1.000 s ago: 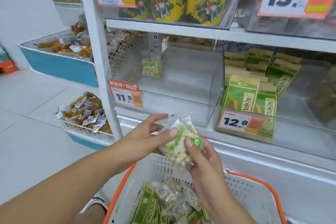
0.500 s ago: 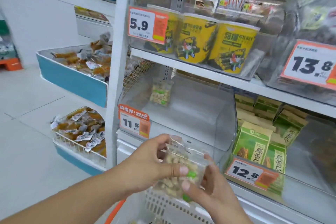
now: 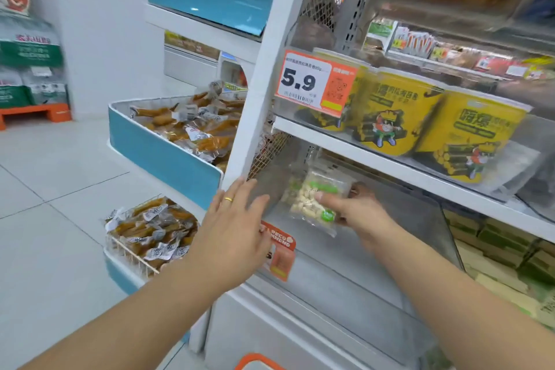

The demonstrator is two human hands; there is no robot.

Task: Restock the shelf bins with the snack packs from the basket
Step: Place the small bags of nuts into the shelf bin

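Note:
My right hand reaches into the clear plastic shelf bin and grips a transparent snack pack of pale nuts with green labels, held near the bin's back left corner. Another pack seems to stand behind it, mostly hidden. My left hand is spread open against the bin's front left edge, covering part of the orange price tag. Only an orange piece of the basket rim shows at the bottom edge.
Yellow tubs fill the shelf above, behind a 5.9 tag. Green boxes sit in the bin to the right. Blue-fronted bins of brown wrapped snacks stand left of the white shelf post.
Both hands held the pack above the basket. Now my right hand alone has carried it up into the bin, and my left hand has let go and moved to the bin's front edge.

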